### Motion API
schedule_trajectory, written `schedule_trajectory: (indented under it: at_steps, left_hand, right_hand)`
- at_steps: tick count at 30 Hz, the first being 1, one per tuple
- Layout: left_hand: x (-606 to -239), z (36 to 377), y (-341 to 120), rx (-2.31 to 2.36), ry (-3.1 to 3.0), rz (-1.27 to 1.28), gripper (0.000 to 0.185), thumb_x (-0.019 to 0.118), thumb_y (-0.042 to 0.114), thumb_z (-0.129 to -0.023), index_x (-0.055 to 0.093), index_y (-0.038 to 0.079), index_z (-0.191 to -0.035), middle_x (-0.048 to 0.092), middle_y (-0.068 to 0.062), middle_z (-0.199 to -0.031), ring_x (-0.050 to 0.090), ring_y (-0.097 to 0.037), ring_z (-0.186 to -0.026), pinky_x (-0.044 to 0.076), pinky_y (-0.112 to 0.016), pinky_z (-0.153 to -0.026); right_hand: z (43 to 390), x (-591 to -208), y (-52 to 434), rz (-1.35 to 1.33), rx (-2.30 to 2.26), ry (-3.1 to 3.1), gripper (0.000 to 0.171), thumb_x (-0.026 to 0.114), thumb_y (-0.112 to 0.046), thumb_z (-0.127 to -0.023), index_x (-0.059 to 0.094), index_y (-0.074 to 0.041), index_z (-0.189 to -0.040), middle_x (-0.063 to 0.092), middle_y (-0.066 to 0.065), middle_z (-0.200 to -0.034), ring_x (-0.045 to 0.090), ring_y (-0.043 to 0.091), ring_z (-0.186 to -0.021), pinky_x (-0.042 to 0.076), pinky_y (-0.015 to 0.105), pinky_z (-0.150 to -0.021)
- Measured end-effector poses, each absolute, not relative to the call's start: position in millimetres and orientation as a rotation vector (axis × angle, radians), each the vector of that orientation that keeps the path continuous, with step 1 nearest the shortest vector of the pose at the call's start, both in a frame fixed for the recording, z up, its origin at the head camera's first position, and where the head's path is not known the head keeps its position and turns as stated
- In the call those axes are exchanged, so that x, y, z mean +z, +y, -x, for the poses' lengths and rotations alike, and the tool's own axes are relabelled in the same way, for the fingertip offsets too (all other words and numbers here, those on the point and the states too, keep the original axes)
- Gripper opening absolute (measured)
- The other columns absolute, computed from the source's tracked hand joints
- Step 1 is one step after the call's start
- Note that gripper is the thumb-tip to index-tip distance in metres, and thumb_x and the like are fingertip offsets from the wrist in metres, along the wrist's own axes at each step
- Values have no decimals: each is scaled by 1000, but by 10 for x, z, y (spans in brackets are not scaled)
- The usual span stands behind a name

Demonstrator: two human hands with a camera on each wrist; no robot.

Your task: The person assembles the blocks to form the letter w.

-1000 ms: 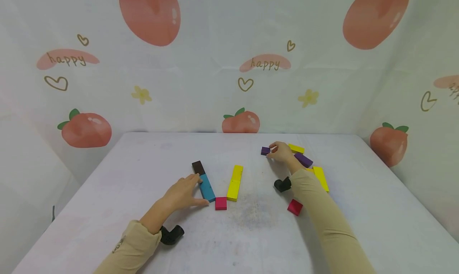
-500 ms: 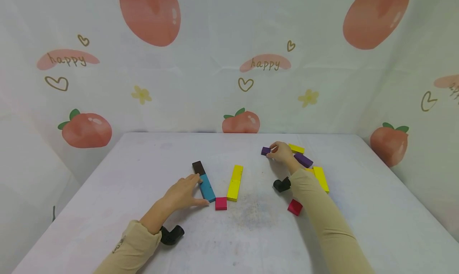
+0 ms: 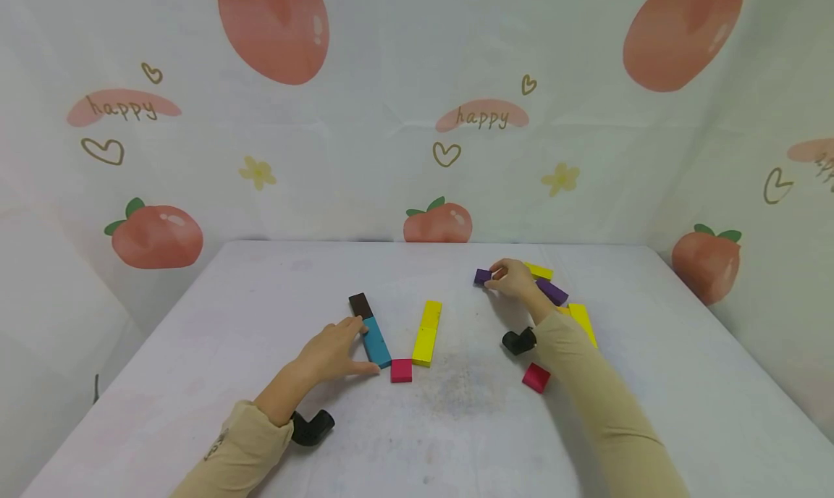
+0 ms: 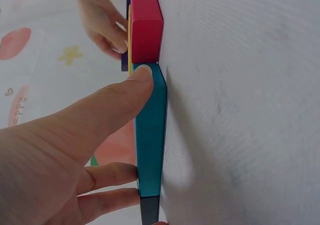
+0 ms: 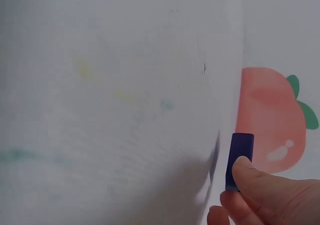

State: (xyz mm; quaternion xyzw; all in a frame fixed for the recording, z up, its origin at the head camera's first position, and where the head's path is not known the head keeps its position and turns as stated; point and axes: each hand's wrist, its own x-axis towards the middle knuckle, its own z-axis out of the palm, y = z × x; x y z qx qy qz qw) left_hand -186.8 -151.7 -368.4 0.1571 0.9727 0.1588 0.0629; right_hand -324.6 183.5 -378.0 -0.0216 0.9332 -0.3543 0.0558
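Fingers (image 3: pixel 357 326) of the left hand (image 3: pixel 329 353) lie straight along the teal block (image 3: pixel 376 342), steadying it on the desk (image 3: pixel 195 353); at two o'clock, the right hand (image 3: pixel 515 279) pinches a small purple block (image 3: pixel 482 276).

The scene is lit evenly and brightly by soft, diffuse light, apparently from above; no glare is seen. Only faint, short shadows are cast on the table (image 3: pixel 456 425) beneath the sleeves. The head view is sharp in the middle, while the far backdrop (image 3: pixel 391 158) is bowed outward at the left and right edges by wide-angle distortion. In the left wrist view the near left hand (image 4: pixel 55 165) is blurred. The right wrist view is soft and washed out.
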Motion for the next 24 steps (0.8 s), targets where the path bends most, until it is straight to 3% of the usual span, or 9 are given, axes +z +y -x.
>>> schedule_trajectory:
  at_steps: [5, 24]
  left_hand:
    - [-3693, 1871, -1520, 469, 2940, -471, 68, 77, 42, -72, 53, 2, -122, 45, -22, -139, 52, -39, -114, 47, -50, -96]
    - [-3716, 1878, -1526, 478, 2942, -475, 69, 77, 42, -72, 53, 1, -122, 45, -22, -138, 51, -38, -115, 46, -50, -97]
  right_hand:
    - [3174, -3758, 1784, 90, -1089, 2805, 38, 67, -18, -86, 56, 0, -118, 61, 19, -108, 54, 29, -97, 47, 37, -87]
    - [3031, -3750, 1588, 237, -1024, 2798, 36, 67, -18, -85, 58, -1, -116, 64, 18, -106, 54, 27, -97, 45, 37, -86]
